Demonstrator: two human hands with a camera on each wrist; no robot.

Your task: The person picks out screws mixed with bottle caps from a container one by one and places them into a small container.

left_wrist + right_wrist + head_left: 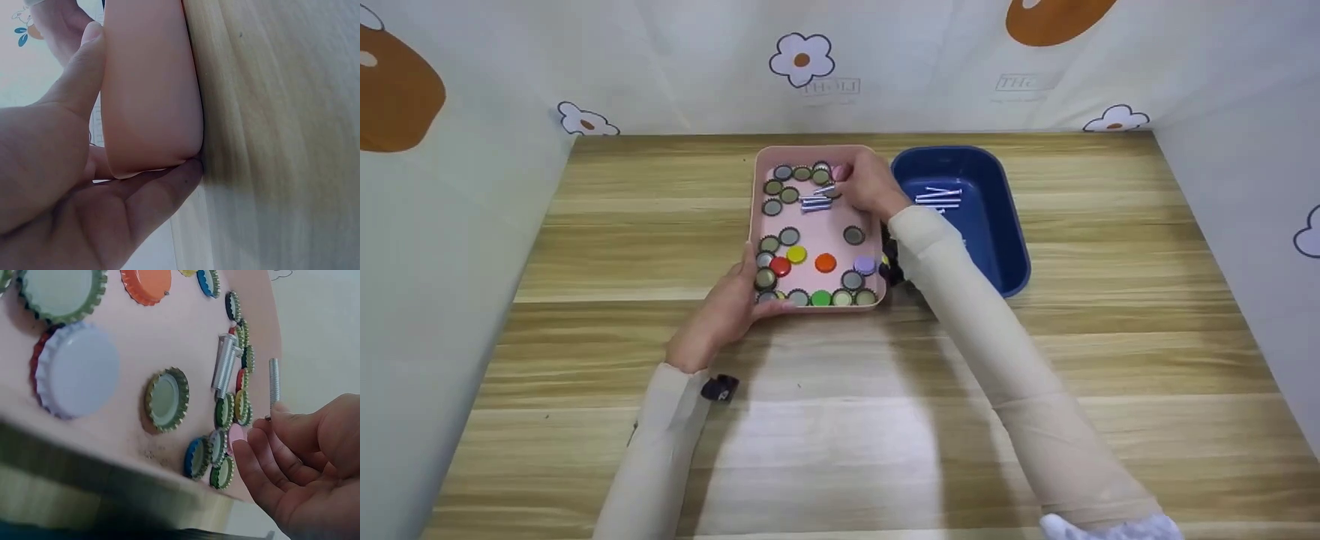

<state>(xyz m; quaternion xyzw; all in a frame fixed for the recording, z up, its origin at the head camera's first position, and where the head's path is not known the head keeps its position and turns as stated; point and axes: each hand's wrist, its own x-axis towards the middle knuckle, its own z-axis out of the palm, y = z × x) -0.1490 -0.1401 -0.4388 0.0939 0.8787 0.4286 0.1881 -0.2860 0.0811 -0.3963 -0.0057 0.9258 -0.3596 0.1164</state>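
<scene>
In the head view, my left hand [724, 304] grips the near left corner of a pink tray [817, 229]. The left wrist view shows the thumb at the rim and fingers round the tray's wall [152, 95]. Over the tray's far right part, my right hand [874, 184] pinches a silver threaded bolt [274, 379] between thumb and fingers; it points upward in the right wrist view. Beneath it, several more bolts [815, 205] lie together on the tray floor. Bottle caps surround them, among them an orange cap [825, 262], a green cap [820, 298] and a lilac cap [865, 265].
Right of the pink tray stands a deep blue tray [1014, 240] with several bolts [937, 199] in it, partly hidden by my right forearm. Both trays rest on a wood-grain table [645, 247]. A pale flower-patterned curtain [900, 90] hangs behind and at the sides.
</scene>
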